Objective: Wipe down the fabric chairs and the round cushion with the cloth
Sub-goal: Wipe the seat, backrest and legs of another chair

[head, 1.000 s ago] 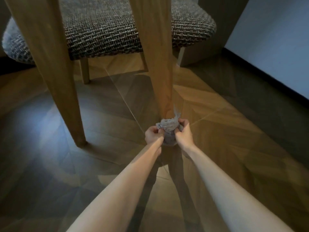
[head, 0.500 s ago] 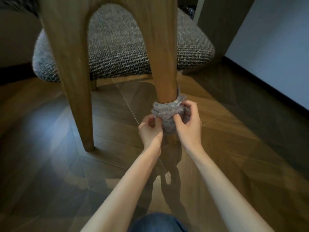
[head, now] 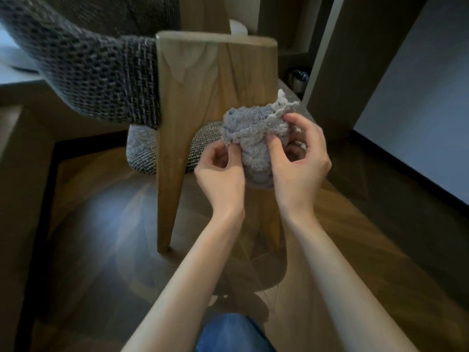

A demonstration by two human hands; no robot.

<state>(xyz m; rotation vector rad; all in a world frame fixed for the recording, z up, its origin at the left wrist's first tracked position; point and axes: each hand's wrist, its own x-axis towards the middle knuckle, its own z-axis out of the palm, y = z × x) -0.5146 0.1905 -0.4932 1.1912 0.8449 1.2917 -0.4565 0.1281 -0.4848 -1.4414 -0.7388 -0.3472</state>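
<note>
Left hand: fingers curled in, thumb and fingertips pinching the lower left edge of the cloth.
Right hand: fingers bent and spread, thumb and forefinger nipping the upper right fringe, the other fingers tucked into the folds.
Cloth: pale grey, nubbly looped weave with ragged edges. Bunched into a loose lump between both hands, up in front of the chair frame at about seat height. Touching the wood or just clear of it, cannot tell.
Chair frame: smooth light wood with plain grain. A broad flat panel with a rounded top edge, tapering into a slim leg that reaches the floor.
Backrest: coarse tweed, dark and light threads, curving away to the left of the frame.
Seat pad: same chunky weave but lighter, with a rounded edge, peeking out below the backrest and behind the leg.
Floor: glossy wooden parquet in angled planks, with a soft sheen of reflected light.
Knee: blue denim at the bottom edge.
Wall: plain, pale and matte, with dark skirting along the base.
</note>
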